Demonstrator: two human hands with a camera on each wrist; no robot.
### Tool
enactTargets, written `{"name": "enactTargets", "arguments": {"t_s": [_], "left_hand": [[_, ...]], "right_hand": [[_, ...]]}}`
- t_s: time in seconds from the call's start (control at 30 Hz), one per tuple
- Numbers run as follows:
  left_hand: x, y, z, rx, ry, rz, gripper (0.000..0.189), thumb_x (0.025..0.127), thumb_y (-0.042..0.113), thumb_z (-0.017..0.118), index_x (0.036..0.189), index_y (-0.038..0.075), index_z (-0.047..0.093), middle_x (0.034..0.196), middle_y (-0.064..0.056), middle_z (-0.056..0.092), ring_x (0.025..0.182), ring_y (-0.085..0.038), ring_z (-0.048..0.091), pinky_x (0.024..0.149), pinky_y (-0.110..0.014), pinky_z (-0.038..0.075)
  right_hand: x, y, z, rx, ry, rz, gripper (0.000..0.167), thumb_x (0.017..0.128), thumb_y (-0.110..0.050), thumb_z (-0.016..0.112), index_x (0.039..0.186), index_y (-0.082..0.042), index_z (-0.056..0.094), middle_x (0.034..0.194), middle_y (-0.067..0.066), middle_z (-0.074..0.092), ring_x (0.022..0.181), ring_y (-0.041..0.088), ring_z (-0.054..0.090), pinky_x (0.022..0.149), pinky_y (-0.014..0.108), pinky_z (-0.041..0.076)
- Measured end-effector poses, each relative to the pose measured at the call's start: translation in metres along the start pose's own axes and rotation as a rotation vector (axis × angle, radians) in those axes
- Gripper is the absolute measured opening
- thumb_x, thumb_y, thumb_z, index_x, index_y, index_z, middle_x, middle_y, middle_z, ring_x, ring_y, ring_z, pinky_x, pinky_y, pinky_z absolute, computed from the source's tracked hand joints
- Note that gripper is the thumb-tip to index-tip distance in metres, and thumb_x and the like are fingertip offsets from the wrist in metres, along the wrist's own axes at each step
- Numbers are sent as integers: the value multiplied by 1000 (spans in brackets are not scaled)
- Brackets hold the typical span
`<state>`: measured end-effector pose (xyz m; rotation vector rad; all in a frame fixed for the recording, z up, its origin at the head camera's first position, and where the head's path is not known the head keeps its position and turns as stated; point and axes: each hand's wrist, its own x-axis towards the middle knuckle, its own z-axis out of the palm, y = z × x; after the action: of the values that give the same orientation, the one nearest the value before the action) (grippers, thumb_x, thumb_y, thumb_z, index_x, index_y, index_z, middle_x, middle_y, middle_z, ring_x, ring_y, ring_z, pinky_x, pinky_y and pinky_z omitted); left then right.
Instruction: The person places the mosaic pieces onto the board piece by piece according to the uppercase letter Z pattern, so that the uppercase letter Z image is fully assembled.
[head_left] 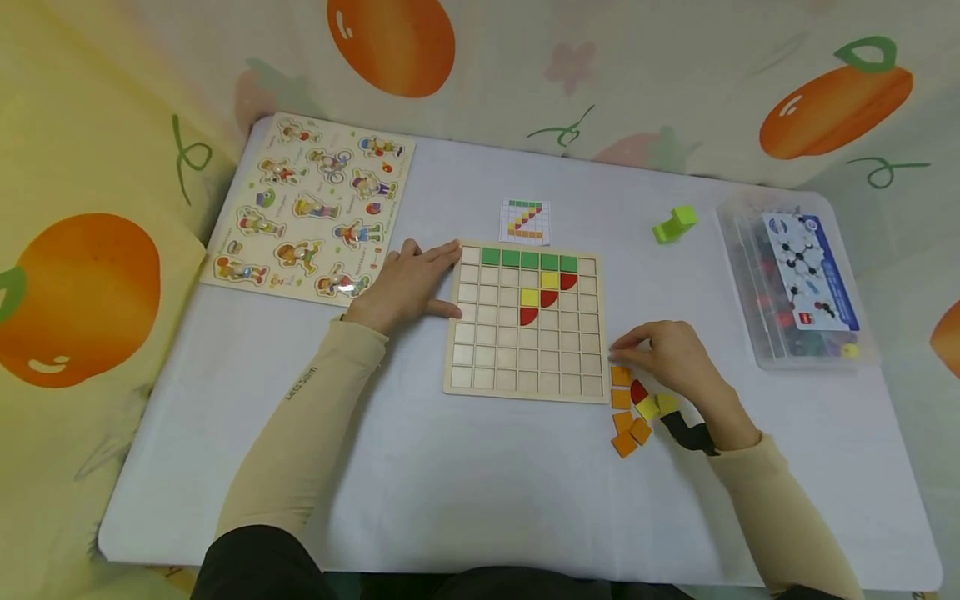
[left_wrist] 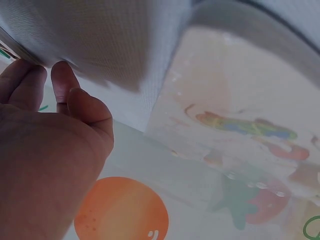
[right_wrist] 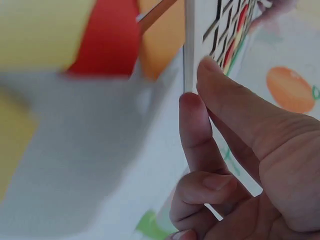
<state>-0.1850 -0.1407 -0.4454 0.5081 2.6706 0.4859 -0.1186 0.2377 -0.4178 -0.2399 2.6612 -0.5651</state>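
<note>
A wooden grid board [head_left: 486, 358] lies mid-table, with a row of green square tiles [head_left: 529, 260] and a slanting run of yellow squares and red quarter-round tiles [head_left: 528, 316]. My left hand [head_left: 401, 287] touches the board's left edge with its thumb and fingers spread. At the right edge, the thumb and forefinger of my right hand [head_left: 671, 354] pinch the board's rim; the right wrist view shows the fingertips [right_wrist: 192, 107] there. Close below that hand lie loose orange squares [head_left: 624, 444], yellow squares [head_left: 647, 407] and a red quarter-round piece [head_left: 638, 391].
Behind the board lies a small pattern card [head_left: 525, 222] with a coloured Z-like figure. A picture puzzle board [head_left: 307, 208] is at the back left. On the right are a bright green block [head_left: 677, 224] and a clear plastic case [head_left: 795, 283]. Printed cloth hangs behind the table.
</note>
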Motion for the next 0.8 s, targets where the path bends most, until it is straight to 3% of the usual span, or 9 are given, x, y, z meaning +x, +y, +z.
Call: {"name": "enactTargets", "arguments": {"t_s": [0.33, 0.57, 0.8], "left_hand": [[0, -1, 0, 18, -7, 13, 104, 80, 53, 78, 164, 16, 29, 174, 2, 23, 114, -31, 40, 93, -44, 35], [1, -2, -1, 13, -4, 14, 103, 81, 53, 78, 164, 16, 30, 174, 3, 24, 112, -31, 40, 92, -43, 35], [1, -2, 0, 9, -4, 8, 102, 81, 53, 77, 164, 17, 30, 174, 4, 23, 111, -30, 40, 91, -42, 35]], "right_hand": [[-25, 30, -10, -33, -25, 36, 25, 88, -28, 81, 101, -6, 83, 111, 24, 77, 89, 31, 61, 74, 32, 41], [-39, 46, -15, -64, -129, 45, 33, 80, -29, 87, 104, -8, 81, 106, 16, 79, 95, 30, 62, 76, 34, 46], [-42, 52, -13, -107, -205, 7, 25, 76, -20, 90, 95, -7, 78, 92, 6, 77, 85, 22, 60, 73, 32, 46]]}}
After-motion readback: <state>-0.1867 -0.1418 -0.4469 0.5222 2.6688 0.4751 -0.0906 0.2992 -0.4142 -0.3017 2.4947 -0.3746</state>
